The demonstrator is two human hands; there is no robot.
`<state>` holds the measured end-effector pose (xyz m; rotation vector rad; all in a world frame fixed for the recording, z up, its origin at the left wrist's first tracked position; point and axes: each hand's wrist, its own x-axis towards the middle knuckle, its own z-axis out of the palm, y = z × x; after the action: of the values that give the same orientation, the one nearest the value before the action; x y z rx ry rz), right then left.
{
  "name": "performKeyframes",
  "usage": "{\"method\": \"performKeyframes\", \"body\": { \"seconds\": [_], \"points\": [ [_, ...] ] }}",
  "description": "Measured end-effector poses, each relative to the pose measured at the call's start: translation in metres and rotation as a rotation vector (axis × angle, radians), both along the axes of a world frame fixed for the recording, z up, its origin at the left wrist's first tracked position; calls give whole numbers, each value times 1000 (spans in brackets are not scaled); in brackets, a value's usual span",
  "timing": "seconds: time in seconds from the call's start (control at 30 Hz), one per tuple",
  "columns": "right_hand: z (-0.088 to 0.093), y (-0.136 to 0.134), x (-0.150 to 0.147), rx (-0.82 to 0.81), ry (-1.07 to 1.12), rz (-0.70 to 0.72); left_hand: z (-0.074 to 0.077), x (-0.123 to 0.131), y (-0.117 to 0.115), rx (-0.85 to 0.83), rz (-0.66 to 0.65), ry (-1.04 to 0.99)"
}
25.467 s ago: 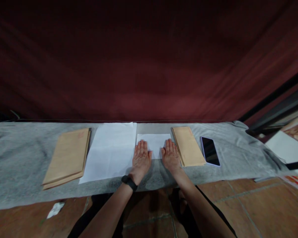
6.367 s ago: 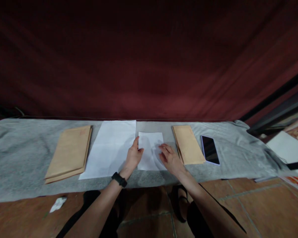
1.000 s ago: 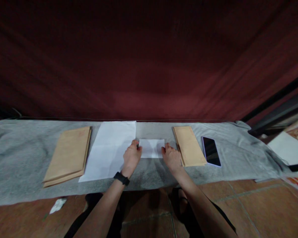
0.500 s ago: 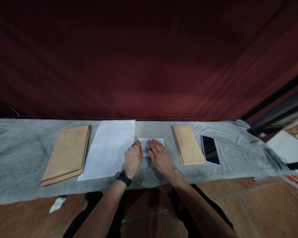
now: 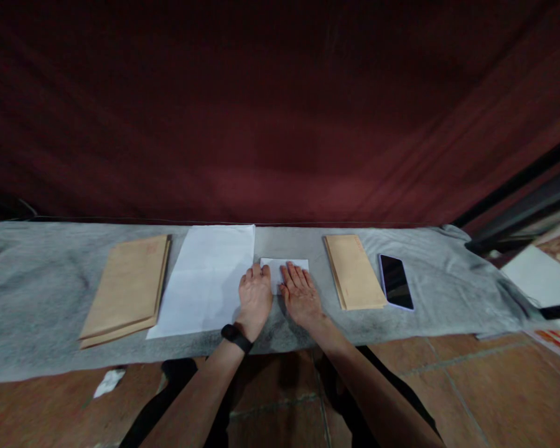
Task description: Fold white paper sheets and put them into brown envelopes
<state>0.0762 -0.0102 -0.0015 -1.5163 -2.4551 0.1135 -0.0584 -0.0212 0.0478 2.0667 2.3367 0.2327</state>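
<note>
A small folded sheet of white paper (image 5: 276, 267) lies flat on the grey cloth in front of me. My right hand (image 5: 301, 295) rests on its right part, palm down, fingers stretched out. At the paper's left edge is my left hand (image 5: 256, 295), also palm down, its slightly bent fingers laid over that edge and reaching onto the larger white sheets beside it. A dark watch (image 5: 236, 338) is on my left wrist. Both palms hide some of the folded paper.
White paper sheets (image 5: 205, 274) lie to the left, beside large brown envelopes (image 5: 126, 286). Smaller brown envelopes (image 5: 354, 274) and a phone (image 5: 396, 282) lie to the right. A grey cloth (image 5: 448, 292) covers the long surface before a dark red curtain (image 5: 280, 124).
My left hand has gone from a closed grip at the folded paper's left edge to lying palm down there, slightly further right. My right hand stays almost in place.
</note>
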Motion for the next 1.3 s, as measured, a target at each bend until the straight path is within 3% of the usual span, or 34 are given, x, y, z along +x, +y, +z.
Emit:
{"method": "performKeyframes", "body": {
  "seconds": [0.2,0.33,0.5,1.07,1.17,1.3],
  "points": [
    [-3,-1,2,6,-47,32,-29,15,3,103,-262,-175],
    [-4,2,5,0,-64,36,-41,19,0,75,-254,-129],
    [-4,10,15,29,-47,-32,-42,20,-2,22,-169,-87],
    [1,13,43,62,8,-216,-52,22,-3,111,-69,-66],
    [6,11,40,67,77,-136,-49,23,-5,123,-92,-40],
    [5,3,27,-9,150,77,-43,22,-8,100,-235,-10]
  ]
}}
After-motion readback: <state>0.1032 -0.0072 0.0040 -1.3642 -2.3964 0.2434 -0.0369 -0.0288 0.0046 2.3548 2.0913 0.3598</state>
